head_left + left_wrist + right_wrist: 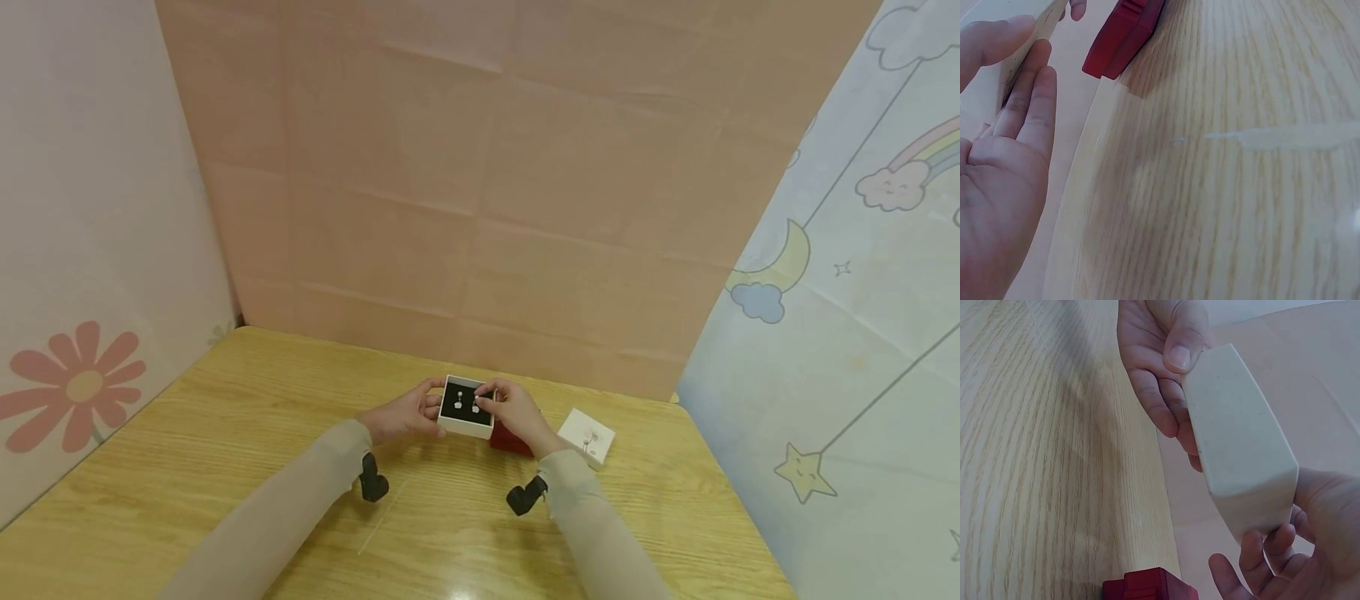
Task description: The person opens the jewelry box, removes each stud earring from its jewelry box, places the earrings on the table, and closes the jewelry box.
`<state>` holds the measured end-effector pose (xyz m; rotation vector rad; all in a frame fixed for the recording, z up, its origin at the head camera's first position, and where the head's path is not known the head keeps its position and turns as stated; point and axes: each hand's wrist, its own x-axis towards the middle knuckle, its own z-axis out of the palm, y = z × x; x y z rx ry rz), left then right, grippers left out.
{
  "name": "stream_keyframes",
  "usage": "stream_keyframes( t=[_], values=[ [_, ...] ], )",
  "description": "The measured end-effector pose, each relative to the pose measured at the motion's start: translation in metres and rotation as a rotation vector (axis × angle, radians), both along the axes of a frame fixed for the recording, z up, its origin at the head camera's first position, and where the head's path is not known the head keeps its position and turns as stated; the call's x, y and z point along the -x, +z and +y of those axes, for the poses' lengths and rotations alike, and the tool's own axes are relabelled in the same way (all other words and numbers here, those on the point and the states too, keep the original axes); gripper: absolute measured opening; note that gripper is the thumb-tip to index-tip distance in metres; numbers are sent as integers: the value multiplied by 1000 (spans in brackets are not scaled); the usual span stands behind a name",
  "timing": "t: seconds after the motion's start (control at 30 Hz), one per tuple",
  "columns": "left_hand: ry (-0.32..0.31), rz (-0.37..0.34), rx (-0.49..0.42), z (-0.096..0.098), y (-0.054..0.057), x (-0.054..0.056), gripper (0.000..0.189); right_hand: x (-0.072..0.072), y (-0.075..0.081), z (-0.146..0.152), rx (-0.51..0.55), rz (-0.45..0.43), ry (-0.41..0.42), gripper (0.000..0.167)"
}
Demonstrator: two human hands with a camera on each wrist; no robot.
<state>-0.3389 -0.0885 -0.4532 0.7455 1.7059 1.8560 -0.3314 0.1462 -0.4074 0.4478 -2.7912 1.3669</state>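
My left hand grips the left side of a small white box, held tilted above the table. In the right wrist view, the left thumb presses the box's outer wall with its fingers underneath. Black lining fills the box, and two earrings sit on it: a left earring and a right earring, both silvery with pale ends. My right hand reaches over the box's right edge, thumb and forefinger pinching at the top of the right earring. Its other fingers curl beside the box's end.
Partly under the right hand lies a red case-like object. To its right is a white square lid or box with a printed design. A thin clear strip lies on the wooden table. Cloth-like panels enclose the back and sides.
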Motion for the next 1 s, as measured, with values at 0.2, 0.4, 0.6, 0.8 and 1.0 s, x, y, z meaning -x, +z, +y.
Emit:
stream_keyframes(
  t=[0.2, 0.4, 0.6, 0.8, 1.0],
  values=[
    [0, 2, 0, -1, 0, 0, 87, -1, 2, -1, -13, -5, -2, 12],
    [-12, 3, -11, -1, -1, 0, 88, 0, 2, -1, -4, -12, -2, 10],
    [-6, 1, -13, 0, -1, 0, 87, 0, 1, -1, -27, 0, -10, 10],
    [2, 1, -6, 0, 0, 0, 86, 0, 1, -1, -26, 13, -9, 9],
    [3, 4, -2, 0, 0, 0, 87, 0, 1, 0, -19, 29, -9, 10]
  ],
)
